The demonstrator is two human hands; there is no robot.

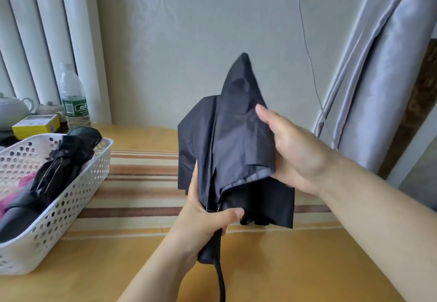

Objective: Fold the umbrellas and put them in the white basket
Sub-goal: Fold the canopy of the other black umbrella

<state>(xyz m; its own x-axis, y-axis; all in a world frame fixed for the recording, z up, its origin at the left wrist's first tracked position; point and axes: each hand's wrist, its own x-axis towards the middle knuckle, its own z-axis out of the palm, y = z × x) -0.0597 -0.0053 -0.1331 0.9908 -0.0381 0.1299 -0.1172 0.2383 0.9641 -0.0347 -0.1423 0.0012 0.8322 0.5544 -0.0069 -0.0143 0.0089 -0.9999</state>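
Observation:
A black collapsed umbrella [234, 141] stands upright in front of me, tip up, its canopy hanging in loose folds. My left hand [208, 221] grips it at the base of the canopy, just above the black handle, whose wrist strap dangles below. My right hand [290, 150] holds the right side of the canopy, thumb on the front of the fabric and fingers hidden behind it. The white perforated basket [78, 188] sits at the left on the table and holds a folded black umbrella [63, 167] with other dark and pink items beside it.
The table carries a yellow cloth with brown stripes [142, 209]. Behind the basket stand a water bottle [73, 98], a yellow box [35, 124] and a white teapot [11, 110]. A grey curtain [383, 77] and a hanging cable [307, 53] are at the right.

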